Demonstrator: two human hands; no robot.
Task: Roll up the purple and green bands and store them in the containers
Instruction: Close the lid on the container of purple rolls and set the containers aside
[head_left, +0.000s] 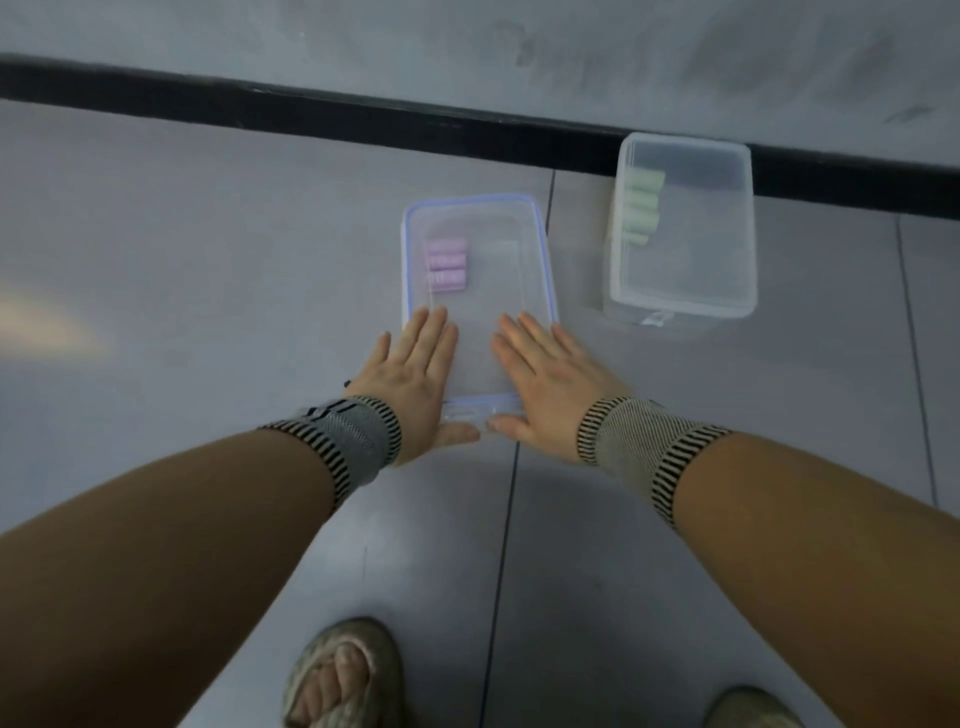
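Both the left hand and right hand pressed flat, fingers released and straight, on the blue-rimmed clear plastic lid covering rolled purple bands. At two o'clock, the lidless clear container held rolled green bands on the grey floor.

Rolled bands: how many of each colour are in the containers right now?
Purple rolls, in the lidded container under both hands: 3
Green rolls, in the open container: 4
Total: 7
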